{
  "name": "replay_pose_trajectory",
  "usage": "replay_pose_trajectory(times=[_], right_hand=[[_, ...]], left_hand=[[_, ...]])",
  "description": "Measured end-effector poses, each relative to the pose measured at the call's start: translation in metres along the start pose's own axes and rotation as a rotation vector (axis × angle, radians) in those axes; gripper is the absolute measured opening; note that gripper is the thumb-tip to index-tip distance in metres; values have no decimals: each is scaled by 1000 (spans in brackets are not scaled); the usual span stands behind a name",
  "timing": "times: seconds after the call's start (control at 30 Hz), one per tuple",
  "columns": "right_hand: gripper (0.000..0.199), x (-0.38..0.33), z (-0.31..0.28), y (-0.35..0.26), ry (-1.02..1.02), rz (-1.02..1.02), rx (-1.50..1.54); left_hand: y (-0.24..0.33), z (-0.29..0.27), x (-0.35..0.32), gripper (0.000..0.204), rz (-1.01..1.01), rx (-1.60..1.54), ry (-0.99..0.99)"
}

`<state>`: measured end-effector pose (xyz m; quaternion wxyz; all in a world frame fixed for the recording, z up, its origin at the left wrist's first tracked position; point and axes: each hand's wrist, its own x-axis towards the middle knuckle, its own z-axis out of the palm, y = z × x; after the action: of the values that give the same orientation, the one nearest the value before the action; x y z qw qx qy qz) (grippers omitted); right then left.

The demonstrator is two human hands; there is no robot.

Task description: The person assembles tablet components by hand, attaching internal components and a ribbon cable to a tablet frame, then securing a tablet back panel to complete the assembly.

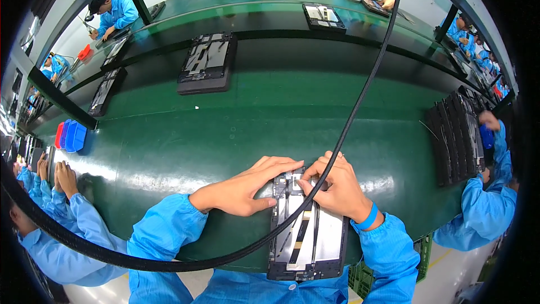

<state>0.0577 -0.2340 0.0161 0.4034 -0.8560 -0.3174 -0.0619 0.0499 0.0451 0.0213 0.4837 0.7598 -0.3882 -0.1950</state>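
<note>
An opened tablet [332, 236] lies upright on the bench in front of me, its black frame and silver inner plate showing, with dark flat strips down the middle. My left hand [239, 192] rests at its upper left corner, fingers stretched along the top edge and thumb at the left side. Over the upper right part bends my right hand [339, 187], thumb and forefinger pinched close to the small boards there. Whatever sits between those fingertips is hidden. A blue band [368, 217] circles my right wrist.
A thick black cable [360, 101] loops across the view, passing in front of the tablet. Another opened tablet [197, 81] lies farther back on the green bench [163, 129]. Black tablets stand in a row [453, 141] at right; blue bins [73, 136] at left. Co-workers sit around.
</note>
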Motion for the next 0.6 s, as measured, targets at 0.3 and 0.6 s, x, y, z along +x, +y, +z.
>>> replay_pose_trajectory(times=[0.3,0.6], right_hand=[[17,2,-1,2,1,-29,-7],[18,1,-4,7,-23,-34,9]], left_hand=[[3,2,3,96,-25,15,18],[2,2,6,97,-34,-28,5]])
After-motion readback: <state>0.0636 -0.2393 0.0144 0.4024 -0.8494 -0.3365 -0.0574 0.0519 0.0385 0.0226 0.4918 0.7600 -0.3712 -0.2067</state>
